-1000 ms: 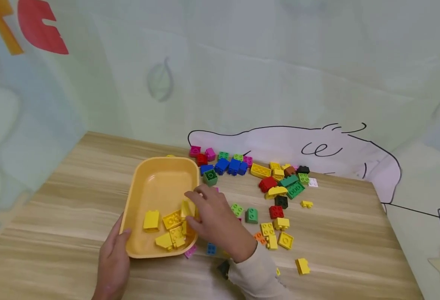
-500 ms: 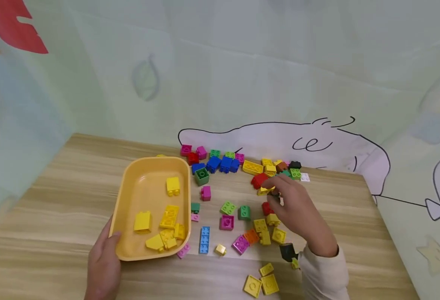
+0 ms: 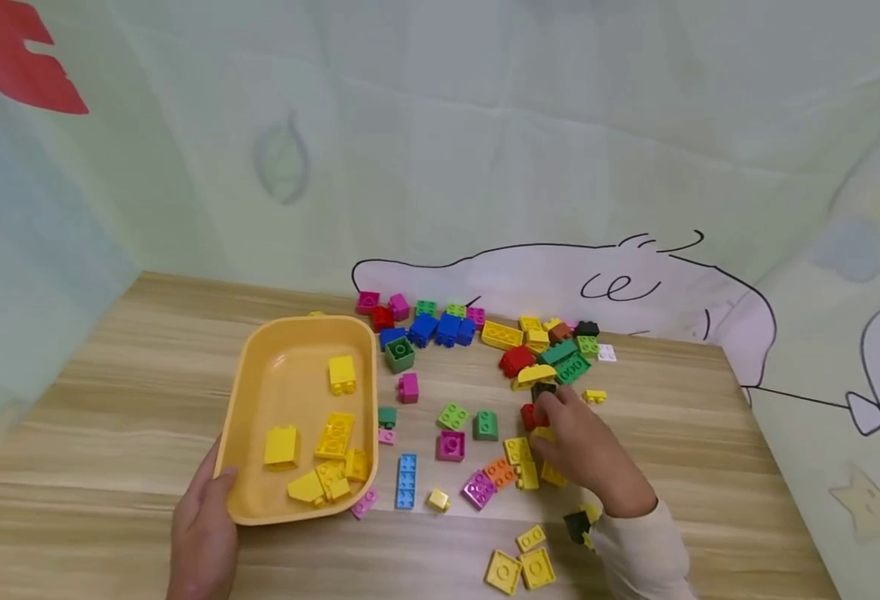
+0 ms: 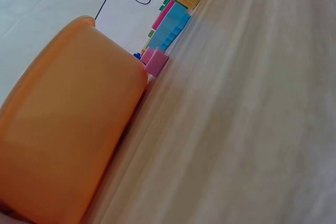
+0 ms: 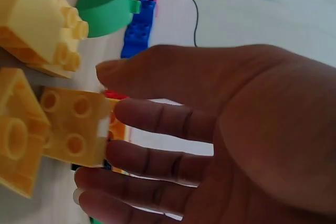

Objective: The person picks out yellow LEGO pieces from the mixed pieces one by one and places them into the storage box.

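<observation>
A person's left hand (image 3: 203, 525) grips a yellow tray (image 3: 275, 392) of bricks; the right hand (image 3: 582, 450), fingers loosely spread, touches yellow bricks (image 3: 518, 450) scattered on the wooden table (image 3: 110, 400).

Soft, even light falls from above, bright without harshness. On the wooden table (image 3: 110, 400) shadows are faint, only a thin one under the yellow tray (image 3: 248, 450) at its near edge. A pale sheen lies on the tray's inner wall. The head view is sharp in the middle and bends slightly toward its corners. Both wrist views are blurred: the tabletop streaks, the right hand (image 5: 226, 145) looms dark and soft.
</observation>
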A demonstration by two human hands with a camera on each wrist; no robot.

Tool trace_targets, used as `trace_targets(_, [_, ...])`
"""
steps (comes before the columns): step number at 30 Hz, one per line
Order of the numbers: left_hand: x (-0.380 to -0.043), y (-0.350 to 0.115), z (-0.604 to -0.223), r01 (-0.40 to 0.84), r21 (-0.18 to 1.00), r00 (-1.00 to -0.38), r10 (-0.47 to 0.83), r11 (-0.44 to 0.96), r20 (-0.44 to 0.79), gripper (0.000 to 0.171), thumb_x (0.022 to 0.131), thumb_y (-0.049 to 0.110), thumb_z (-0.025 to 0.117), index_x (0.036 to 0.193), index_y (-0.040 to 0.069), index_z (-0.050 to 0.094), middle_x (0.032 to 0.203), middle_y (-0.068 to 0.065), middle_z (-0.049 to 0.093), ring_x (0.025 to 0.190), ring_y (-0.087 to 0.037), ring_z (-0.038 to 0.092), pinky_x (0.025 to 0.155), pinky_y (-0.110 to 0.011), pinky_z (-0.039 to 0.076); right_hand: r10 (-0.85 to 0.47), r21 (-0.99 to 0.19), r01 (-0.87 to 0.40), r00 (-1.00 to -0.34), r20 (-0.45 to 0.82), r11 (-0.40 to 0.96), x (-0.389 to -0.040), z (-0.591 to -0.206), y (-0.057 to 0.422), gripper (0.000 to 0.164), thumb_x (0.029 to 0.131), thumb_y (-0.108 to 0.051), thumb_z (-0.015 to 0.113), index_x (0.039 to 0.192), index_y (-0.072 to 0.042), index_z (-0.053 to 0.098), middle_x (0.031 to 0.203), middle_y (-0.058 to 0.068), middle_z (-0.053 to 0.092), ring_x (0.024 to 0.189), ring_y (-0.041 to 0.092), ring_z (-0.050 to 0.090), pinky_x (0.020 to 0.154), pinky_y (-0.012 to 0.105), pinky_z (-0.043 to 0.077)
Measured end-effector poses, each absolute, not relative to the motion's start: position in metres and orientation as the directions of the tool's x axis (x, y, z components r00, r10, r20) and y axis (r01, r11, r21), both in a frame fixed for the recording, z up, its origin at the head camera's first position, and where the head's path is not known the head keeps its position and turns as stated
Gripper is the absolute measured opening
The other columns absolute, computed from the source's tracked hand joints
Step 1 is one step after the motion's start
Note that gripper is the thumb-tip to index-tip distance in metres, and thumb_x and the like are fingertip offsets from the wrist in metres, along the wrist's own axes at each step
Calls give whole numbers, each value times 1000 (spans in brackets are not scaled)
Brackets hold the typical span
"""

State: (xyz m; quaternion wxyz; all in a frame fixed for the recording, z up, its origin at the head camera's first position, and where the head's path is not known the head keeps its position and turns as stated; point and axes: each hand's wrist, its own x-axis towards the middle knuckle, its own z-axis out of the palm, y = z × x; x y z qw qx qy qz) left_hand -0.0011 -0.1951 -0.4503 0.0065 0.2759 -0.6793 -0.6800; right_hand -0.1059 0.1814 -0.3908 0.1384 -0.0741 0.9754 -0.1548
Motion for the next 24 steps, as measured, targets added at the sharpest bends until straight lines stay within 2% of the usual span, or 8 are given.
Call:
trace_targets(7, [-2,-192,-448,-400,916,-834,-397,-40,-382,50,110,25,19,158,17,13,166,2,10,152,-21,9,128,-52,12,-210,-324,-127,-949,-237,937,-101,-393,178,20,83,-4,79,94,-10,64,97,6,52,85,22,53,76,38,64])
trace_targets(12, [-1,-192,-447,-391,920,-842,-392,-27,-370,49,110,26,19,158,19,14,166,4,10,152,-20,10,128,-52,12,-331,-381,-274,-939,-91,883,-92,-371,163,21,81,-1,81,94,-11,66,99,4,53,88,21,54,77,36,63])
trace_targets(19, [1,-194,-447,-338,940,-862,-383,-51,-331,49,110,25,22,158,16,16,165,3,13,152,-17,11,129,-44,9,-569,-585,-502,-818,83,636,-91,-338,105,24,83,-4,81,98,-15,65,107,-2,56,93,14,59,82,34,64])
trace_targets(24, [2,-195,-447,-343,938,-867,-369,-45,-335,49,110,26,22,158,17,15,165,5,13,152,-17,11,129,-44,11,-655,-650,-556,-746,116,518,-92,-342,61,29,85,-1,78,106,-13,64,112,-2,57,101,13,58,86,31,65])
